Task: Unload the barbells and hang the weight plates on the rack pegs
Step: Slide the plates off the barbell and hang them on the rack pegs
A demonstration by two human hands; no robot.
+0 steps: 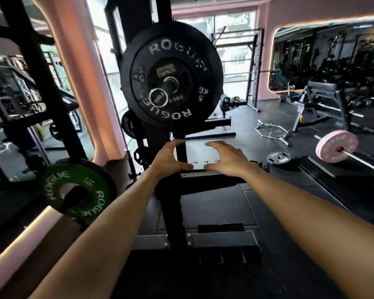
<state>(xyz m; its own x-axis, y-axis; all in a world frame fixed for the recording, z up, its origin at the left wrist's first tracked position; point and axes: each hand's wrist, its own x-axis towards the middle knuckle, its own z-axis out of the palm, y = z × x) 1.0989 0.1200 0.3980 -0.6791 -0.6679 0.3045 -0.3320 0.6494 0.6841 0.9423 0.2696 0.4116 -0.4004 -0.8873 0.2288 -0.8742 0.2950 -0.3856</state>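
Both hands empty, fingers spread: left hand (171,157) and right hand (227,157) just below the black plate (171,77) hanging on the rack peg (159,98). Probably between plates. Next: the matte pink plate (336,146), round and on its barbell (363,161), far right of the peg.

black plate (171,76): matt rubber | peg end (158,98): shiny metal

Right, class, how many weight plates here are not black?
2. A green plate at lower left, and a pink plate on the end of a barbell at right. Others may be hidden from this view.
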